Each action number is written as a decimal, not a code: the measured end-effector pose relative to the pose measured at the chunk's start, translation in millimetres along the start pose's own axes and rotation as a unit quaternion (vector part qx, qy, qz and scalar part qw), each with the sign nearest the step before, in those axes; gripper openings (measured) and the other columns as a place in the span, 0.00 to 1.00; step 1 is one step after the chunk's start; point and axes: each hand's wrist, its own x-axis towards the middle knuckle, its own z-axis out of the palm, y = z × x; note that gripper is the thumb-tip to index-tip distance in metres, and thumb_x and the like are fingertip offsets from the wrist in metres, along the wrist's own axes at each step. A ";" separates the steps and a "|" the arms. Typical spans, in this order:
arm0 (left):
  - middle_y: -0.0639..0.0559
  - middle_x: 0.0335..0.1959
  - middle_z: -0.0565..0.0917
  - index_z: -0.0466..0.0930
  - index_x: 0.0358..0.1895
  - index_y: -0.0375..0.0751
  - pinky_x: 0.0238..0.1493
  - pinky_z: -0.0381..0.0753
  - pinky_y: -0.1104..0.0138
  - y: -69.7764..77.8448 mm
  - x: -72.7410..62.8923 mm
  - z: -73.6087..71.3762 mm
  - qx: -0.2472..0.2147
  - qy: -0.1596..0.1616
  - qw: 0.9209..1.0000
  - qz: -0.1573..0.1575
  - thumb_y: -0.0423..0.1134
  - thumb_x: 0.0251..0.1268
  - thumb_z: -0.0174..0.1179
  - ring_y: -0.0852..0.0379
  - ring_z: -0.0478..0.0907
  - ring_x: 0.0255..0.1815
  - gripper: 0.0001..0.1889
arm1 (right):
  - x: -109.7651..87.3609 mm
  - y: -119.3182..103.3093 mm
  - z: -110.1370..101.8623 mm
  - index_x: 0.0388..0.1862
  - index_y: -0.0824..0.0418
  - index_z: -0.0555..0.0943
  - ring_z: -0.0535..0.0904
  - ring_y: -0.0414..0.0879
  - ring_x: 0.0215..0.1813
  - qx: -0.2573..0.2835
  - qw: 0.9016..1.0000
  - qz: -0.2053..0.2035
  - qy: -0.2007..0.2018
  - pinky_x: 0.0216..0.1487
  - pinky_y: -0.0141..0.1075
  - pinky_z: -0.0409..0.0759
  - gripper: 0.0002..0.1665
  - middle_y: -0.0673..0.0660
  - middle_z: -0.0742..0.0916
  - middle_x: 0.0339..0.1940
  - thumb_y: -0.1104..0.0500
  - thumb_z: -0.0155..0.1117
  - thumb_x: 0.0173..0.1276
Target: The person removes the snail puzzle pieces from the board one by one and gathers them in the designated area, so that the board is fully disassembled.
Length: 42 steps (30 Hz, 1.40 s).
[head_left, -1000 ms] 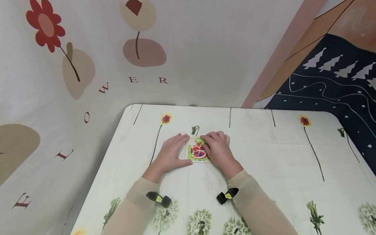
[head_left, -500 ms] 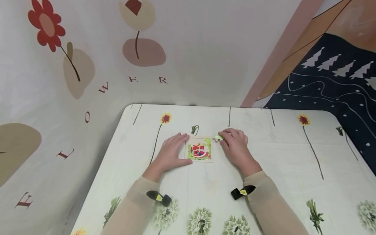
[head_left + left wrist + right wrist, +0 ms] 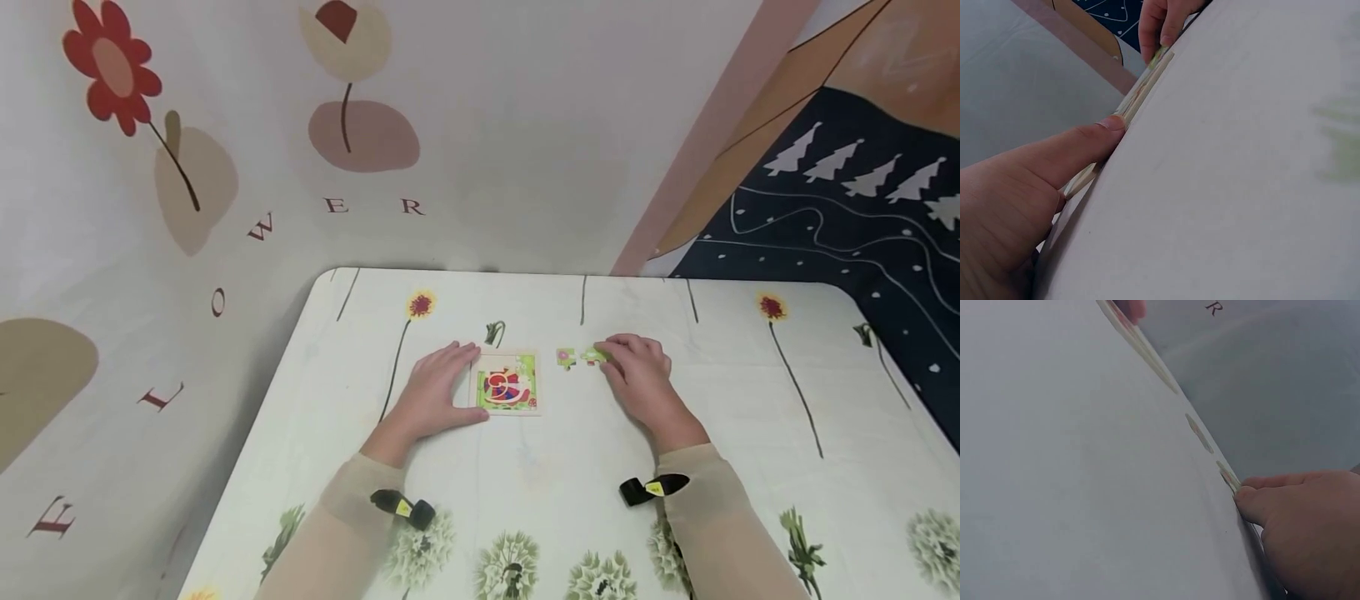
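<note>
A small square wooden jigsaw puzzle (image 3: 492,361) lies on the table, its pale tray partly filled with a red and blue snail-like picture on green. My left hand (image 3: 435,396) holds its left side, thumb at the near corner and fingertips at the far one. In the left wrist view the thumb (image 3: 1110,123) presses against the tray's edge. To the right of the tray, my right hand (image 3: 641,375) pinches a green puzzle piece (image 3: 592,356) at the tabletop; its right end is hidden by the fingers. Between them lies a loose puzzle piece (image 3: 566,357) with a pink flower.
The table (image 3: 720,400) wears a white cloth printed with flowers. Behind it hangs a pale flower-patterned curtain (image 3: 540,167), with a dark tree-patterned cloth (image 3: 810,217) at the right. A black camera (image 3: 405,508) sits on each wrist.
My right hand has moved right from over the puzzle with a green piece. The flowered loose piece now shows beside the tray. My left hand keeps its hold.
</note>
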 end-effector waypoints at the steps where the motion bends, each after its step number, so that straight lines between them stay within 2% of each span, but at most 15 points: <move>1: 0.45 0.84 0.65 0.64 0.83 0.41 0.82 0.51 0.40 0.2 -0.5 0.0 -0.002 0.000 1.000 0.000 0.61 0.53 0.80 0.42 0.54 0.86 0.57 | -0.1 1.2 0.3 0.72 0.59 0.80 0.59 0.66 0.75 0.000 1.000 0.002 -0.003 0.72 0.66 0.53 0.22 0.63 0.76 0.71 0.60 0.59 0.83; 16: 0.46 0.84 0.65 0.64 0.83 0.42 0.82 0.51 0.40 -5.7 -1.9 -0.6 0.005 0.004 1.000 -0.003 0.61 0.52 0.80 0.42 0.54 0.86 0.57 | 3.8 -1.9 3.4 0.74 0.59 0.80 0.60 0.66 0.76 0.029 1.000 -0.005 0.010 0.73 0.66 0.53 0.25 0.64 0.77 0.72 0.61 0.63 0.81; 20: 0.46 0.84 0.65 0.64 0.83 0.42 0.82 0.51 0.40 -5.3 -1.6 -1.1 0.002 0.005 1.000 -0.003 0.61 0.52 0.80 0.42 0.54 0.86 0.57 | 3.3 -3.3 4.4 0.74 0.58 0.80 0.61 0.65 0.75 0.062 0.997 -0.019 0.033 0.73 0.66 0.52 0.29 0.63 0.77 0.72 0.62 0.68 0.75; 24: 0.46 0.84 0.64 0.64 0.83 0.42 0.82 0.50 0.40 -4.8 -1.5 -2.2 0.004 0.004 1.000 -0.004 0.61 0.52 0.81 0.42 0.54 0.86 0.57 | 2.5 -16.2 10.0 0.70 0.59 0.82 0.61 0.63 0.74 0.080 0.994 -0.050 0.061 0.72 0.66 0.51 0.30 0.62 0.78 0.70 0.58 0.74 0.70; 27: 0.46 0.84 0.65 0.65 0.83 0.42 0.82 0.51 0.40 -4.3 -1.9 -3.1 0.007 0.005 1.000 -0.003 0.61 0.52 0.81 0.42 0.54 0.86 0.57 | 2.9 -32.5 17.6 0.67 0.58 0.83 0.62 0.62 0.73 0.054 0.993 -0.077 0.065 0.72 0.65 0.52 0.29 0.61 0.79 0.68 0.52 0.76 0.69; 33: 0.46 0.83 0.66 0.66 0.82 0.42 0.82 0.50 0.39 -2.1 -2.1 -2.8 -0.001 0.009 1.000 0.002 0.60 0.51 0.81 0.42 0.54 0.86 0.56 | 2.0 -58.9 36.1 0.65 0.55 0.86 0.64 0.60 0.70 -0.015 0.994 -0.105 0.038 0.71 0.63 0.54 0.27 0.58 0.81 0.60 0.45 0.74 0.72; 42: 0.47 0.84 0.65 0.65 0.83 0.43 0.82 0.50 0.40 -0.3 -1.1 2.1 0.004 0.000 1.000 -0.002 0.61 0.52 0.80 0.42 0.54 0.86 0.56 | 4.0 -76.2 51.6 0.65 0.48 0.87 0.63 0.60 0.70 -0.039 0.995 -0.087 0.006 0.71 0.62 0.53 0.23 0.56 0.79 0.60 0.44 0.71 0.75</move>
